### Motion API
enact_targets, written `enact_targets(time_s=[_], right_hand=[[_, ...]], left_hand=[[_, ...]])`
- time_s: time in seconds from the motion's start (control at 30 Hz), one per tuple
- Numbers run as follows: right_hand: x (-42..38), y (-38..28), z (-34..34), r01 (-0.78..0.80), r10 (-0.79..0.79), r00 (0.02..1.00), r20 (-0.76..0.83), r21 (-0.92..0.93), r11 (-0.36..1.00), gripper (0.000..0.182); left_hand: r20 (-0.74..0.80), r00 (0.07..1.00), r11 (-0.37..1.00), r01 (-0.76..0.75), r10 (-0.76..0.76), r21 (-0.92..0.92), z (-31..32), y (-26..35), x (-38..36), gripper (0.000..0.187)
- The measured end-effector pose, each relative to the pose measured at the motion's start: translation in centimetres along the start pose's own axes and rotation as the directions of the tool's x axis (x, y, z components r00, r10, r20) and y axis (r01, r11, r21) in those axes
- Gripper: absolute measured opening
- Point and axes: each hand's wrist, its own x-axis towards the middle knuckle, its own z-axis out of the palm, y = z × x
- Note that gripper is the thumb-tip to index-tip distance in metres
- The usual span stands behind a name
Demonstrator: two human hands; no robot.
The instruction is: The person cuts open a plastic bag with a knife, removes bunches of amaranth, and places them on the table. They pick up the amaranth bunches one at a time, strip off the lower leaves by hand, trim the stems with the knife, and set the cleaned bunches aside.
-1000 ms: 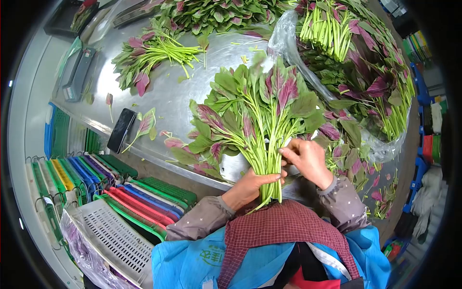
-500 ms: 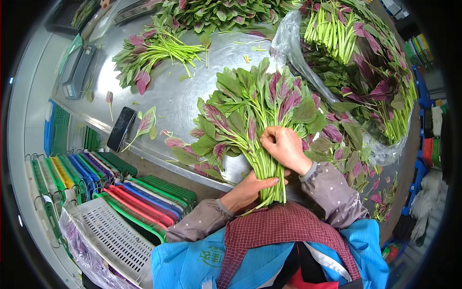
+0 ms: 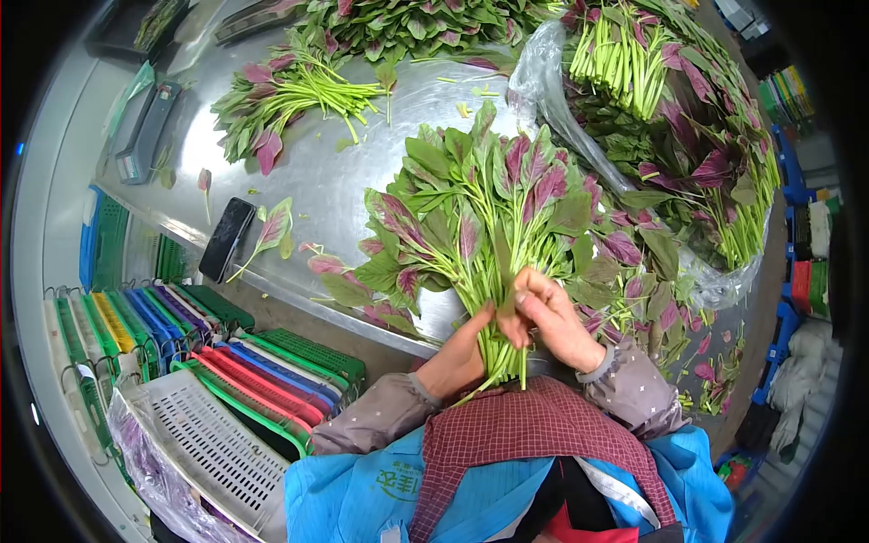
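A full bunch of amaranth greens (image 3: 480,217), its leaves green and purple, stands in front of my body with the stems pointing down toward me. My left hand (image 3: 460,355) is wrapped round the stems from the left, thumb across the front. On the right side of the stems, my right hand (image 3: 554,319) has its fingers bent and pinched close to the left thumb. A blurred, dull green amaranth leaf (image 3: 504,253) rises at those right fingertips. Part of the stems is hidden behind both hands.
On the metal table (image 3: 362,172) lie a smaller amaranth bunch (image 3: 299,95), a phone (image 3: 228,240) and loose leaves (image 3: 272,226). A plastic bag (image 3: 543,81) with more amaranth is at the right. Coloured crates (image 3: 262,389) stand lower left, with a white crate (image 3: 213,443) before them.
My right hand has moved down the bunch toward the left hand, its fingers now in front of the stems. My left thumb has shifted up. The bunch leans slightly left.
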Motion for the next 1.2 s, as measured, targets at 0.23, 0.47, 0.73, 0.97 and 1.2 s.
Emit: enact_targets(time_s=[0.23, 0.47, 0.73, 0.97, 1.2], right_hand=[[-5.3, -4.9, -0.5, -0.067, 0.266, 0.838, 0.477, -0.394, 0.917, 0.008], [-4.2, -5.2, -4.6, 0.03, -0.497, 0.868, -0.022, -0.995, 0.097, 0.012], [4.7, -1.5, 1.2, 0.083, -0.399, 0.915, 0.059, -0.996, 0.042, 0.015], [3.6, -1.4, -0.9, 0.077, -0.324, 0.944, -0.059, -0.916, 0.393, 0.018], [-1.8, -1.2, -2.4, -0.125, 0.13, 0.973, 0.191, -0.035, 0.992, 0.014]], left_hand=[[-0.415, 0.909, 0.976, 0.126, -0.042, 0.177, 2.7, 0.1, 0.5, 0.03], [-0.385, 0.919, 0.902, 0.099, 0.079, 0.42, 3.1, -0.4, 0.5, 0.029], [-0.395, 0.889, 0.791, 0.065, 0.232, 0.609, 3.2, -1.3, 0.5, 0.014], [-0.44, 0.883, 0.833, 0.113, 0.166, 0.542, 3.5, -0.9, 0.6, 0.013], [-0.218, 0.973, 0.878, 0.043, 0.071, 0.477, 5.0, 0.7, 0.3, 0.026]])
